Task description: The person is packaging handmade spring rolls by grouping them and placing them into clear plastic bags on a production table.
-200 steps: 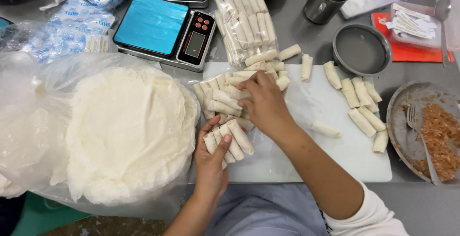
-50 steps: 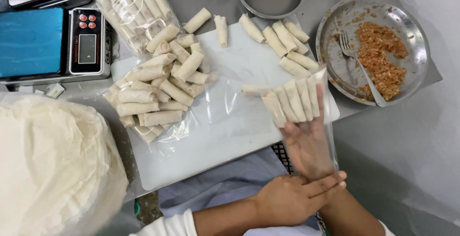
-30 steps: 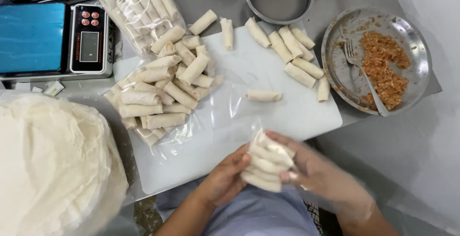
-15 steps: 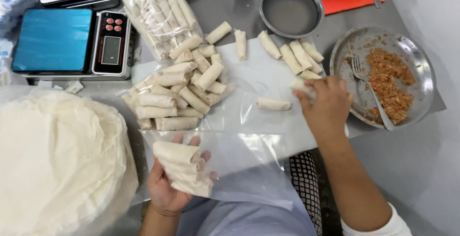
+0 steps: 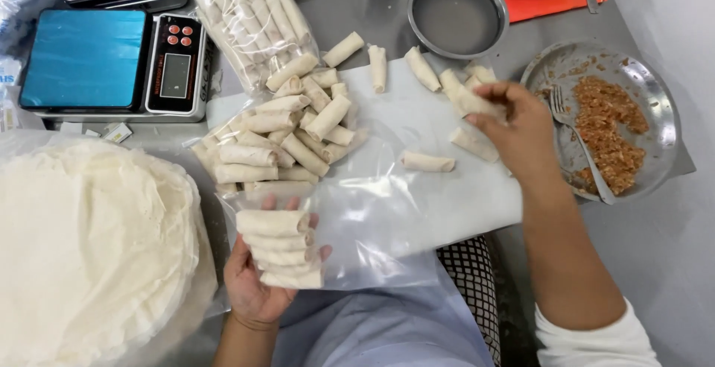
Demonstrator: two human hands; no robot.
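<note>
- Since half a second ago, the right hand [image 5: 521, 125] has closed on a roll [image 5: 471, 102] from the far group by the plate and lifted it; before, it only reached there. The left hand [image 5: 257, 281] has kept its place near the body.
- Left hand: palm up, fingers half open, cradling a clear bag [image 5: 357, 225] with a stack of rolls [image 5: 279, 251] inside. Four show in the stack, perhaps five.
- Right hand: fingers pinched shut around the one roll, held above the white board [image 5: 447, 188] near the plate [image 5: 655, 106].
- Done so far, as I judge it: one bag [image 5: 249, 17] lies filled beside the scale [image 5: 112, 61], and the bag in hand is partly loaded.
- Left to do: much. A heap [image 5: 290, 140] of about twenty loose rolls lies on the board's left part; the exact count cannot be told, as they overlap.
- Single rolls: one [image 5: 427, 162] lies alone mid-board, one [image 5: 474, 144] just under the right hand, and about five more along the far edge.
- Other counts: one scale, one round bowl [image 5: 458, 13], one plate of brown filling with one fork [image 5: 577, 143], one big stack of wrappers [image 5: 89, 248] on the bench at left.
- Filling remains on the plate and wrappers remain, so rolling looks unfinished too.
</note>
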